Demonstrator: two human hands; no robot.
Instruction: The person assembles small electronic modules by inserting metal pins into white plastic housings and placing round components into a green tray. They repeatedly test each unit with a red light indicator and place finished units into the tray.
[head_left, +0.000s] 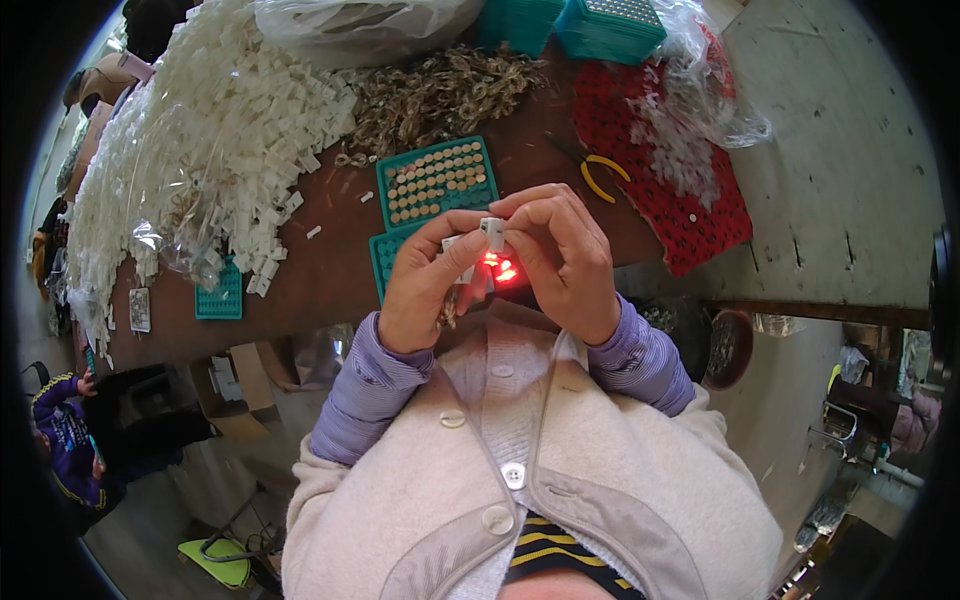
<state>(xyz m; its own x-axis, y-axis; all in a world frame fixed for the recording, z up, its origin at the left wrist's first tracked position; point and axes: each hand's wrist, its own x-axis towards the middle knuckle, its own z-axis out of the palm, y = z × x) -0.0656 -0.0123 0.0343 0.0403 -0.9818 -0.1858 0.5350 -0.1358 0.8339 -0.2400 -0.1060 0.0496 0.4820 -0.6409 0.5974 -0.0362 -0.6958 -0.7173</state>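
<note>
Between my two hands, close in front of my chest, is a small white plastic casing (493, 231), with red lights (501, 267) glowing just below it. My left hand (420, 288) is closed, thumb and fingers pinching white plastic parts; a twisted bit of wire (447, 310) hangs by its palm. My right hand (572, 256) pinches the casing from the other side, fingertips curled over its top. Just beyond the hands lies a teal tray (480, 196) with rows of round, coin-like discs. A second teal tray (379, 262) is partly hidden behind my left hand.
White plastic casings (240, 120) are heaped on the left of the brown table. Bundled wires (440, 100) lie at the back near stacked teal trays (610, 30). Yellow-handled pliers (603, 180) rest right of my hands, beside a red patterned cloth (715, 220). Another person (70, 430) is at far left.
</note>
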